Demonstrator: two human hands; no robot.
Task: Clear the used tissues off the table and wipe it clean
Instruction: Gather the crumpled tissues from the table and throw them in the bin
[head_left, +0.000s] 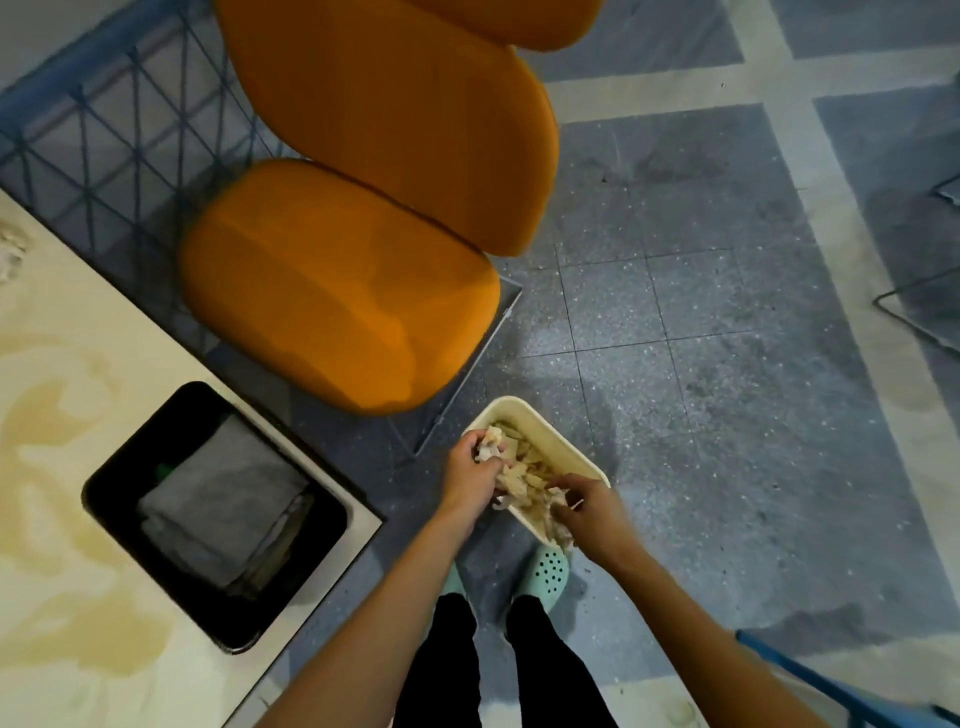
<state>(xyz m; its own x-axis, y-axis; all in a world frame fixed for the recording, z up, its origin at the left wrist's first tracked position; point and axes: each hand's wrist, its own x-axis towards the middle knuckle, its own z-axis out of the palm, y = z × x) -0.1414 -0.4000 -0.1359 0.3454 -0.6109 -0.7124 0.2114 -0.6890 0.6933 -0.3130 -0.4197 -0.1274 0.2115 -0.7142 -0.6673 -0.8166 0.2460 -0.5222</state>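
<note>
Both hands are down at the cream bin (566, 441) on the floor, right of the table (78, 322) and just past the person's feet. The left hand (472, 475) has its fingers curled round a tissue wad (488, 447) at the bin's far-left corner. The right hand (589, 514) has fingers bent into the tissues (524, 478) at the near end and looks to be pinching some, prob. pushing them in. The bin is heaped w/ crumpled paper, so most of the clearing looks done. Not all, though: one crumpled tissue (10, 252) lies at the table's far-left edge, partly cut off by the frame. Wiping looks not yet begun, since tan stains (47, 415) spread over the tabletop. The grey cloth (223, 499) sits folded in the black tray (104, 488) at the table's near-right corner, untouched. Left to do, I'd say: drop these, fetch that last tissue, then wipe.
</note>
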